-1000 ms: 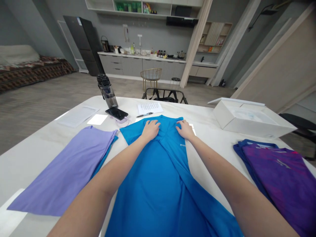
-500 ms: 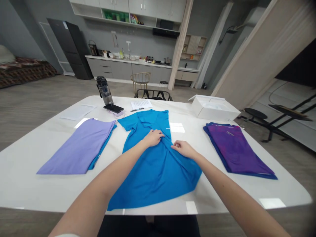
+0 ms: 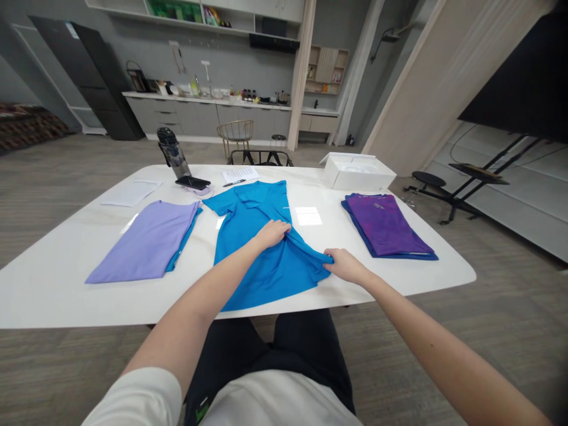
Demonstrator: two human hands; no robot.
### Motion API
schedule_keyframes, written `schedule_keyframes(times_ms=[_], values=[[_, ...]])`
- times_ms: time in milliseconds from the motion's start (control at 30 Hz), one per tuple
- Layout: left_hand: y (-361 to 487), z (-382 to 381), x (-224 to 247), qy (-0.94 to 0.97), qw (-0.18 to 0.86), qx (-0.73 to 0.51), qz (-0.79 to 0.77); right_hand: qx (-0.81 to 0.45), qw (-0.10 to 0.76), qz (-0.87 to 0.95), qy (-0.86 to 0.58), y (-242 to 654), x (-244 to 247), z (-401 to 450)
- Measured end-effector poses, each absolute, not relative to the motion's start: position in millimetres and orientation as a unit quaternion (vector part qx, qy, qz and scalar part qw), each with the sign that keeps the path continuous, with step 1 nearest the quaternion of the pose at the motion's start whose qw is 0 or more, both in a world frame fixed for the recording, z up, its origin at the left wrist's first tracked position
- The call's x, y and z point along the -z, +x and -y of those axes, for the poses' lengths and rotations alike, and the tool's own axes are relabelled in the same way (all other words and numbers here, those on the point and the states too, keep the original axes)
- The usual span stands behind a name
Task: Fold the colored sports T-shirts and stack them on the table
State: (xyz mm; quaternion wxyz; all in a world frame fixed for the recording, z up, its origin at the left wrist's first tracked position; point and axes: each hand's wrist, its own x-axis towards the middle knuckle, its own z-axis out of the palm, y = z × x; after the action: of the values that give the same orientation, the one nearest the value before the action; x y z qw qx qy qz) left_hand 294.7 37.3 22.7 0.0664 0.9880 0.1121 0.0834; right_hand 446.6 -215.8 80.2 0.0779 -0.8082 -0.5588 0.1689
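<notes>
A blue T-shirt [image 3: 252, 260] lies on the white table [image 3: 57, 254] with its neck towards the far edge and its left sleeve spread out. Its right side is partly folded inwards. My left hand [image 3: 274, 233] rests on the middle of the shirt, its fingers closed on a ridge of cloth. Lower and to the right, my right hand [image 3: 344, 264] pinches the shirt's right edge and holds it out to the side. Small lettering shows on the chest, above my left hand.
Folded lilac shirts [image 3: 146, 242] lie left, folded purple shirts [image 3: 386, 225] right. Towards the back stand a white box [image 3: 359, 171] and a bottle [image 3: 174, 154] beside a phone [image 3: 192, 183]. Papers [image 3: 131, 193] and a pen [image 3: 234, 183] lie nearby.
My right hand has moved right and slightly away from my left, pulling the blue cloth edge outwards. My left hand stays on the shirt. The camera view has tilted down and shifted.
</notes>
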Motion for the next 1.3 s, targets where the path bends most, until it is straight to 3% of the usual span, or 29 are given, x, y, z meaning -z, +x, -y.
schedule_keyframes(times_ms=[133, 233, 400, 667, 900, 1300], values=[[281, -34, -35, 0.985, 0.074, -0.116, -0.102, -0.172, 0.201, 0.587, -0.765, 415, -115, 225], [262, -36, -40, 0.985, 0.099, -0.105, -0.094, -0.214, 0.236, 0.636, -0.703, 385, -126, 220], [223, -29, -37, 0.99, 0.112, -0.002, -0.082, -0.343, 0.118, 0.705, -0.61, 360, -103, 202], [195, 20, -32, 0.987, 0.14, -0.037, -0.068, -0.287, -0.051, 0.685, -0.668, 385, -69, 206], [192, 45, -17, 0.989, 0.109, -0.066, -0.076, -0.246, -0.011, 0.695, -0.676, 391, -47, 217], [189, 80, -19, 0.984, 0.064, -0.096, -0.134, -0.413, -0.015, 0.641, -0.647, 411, -75, 217]])
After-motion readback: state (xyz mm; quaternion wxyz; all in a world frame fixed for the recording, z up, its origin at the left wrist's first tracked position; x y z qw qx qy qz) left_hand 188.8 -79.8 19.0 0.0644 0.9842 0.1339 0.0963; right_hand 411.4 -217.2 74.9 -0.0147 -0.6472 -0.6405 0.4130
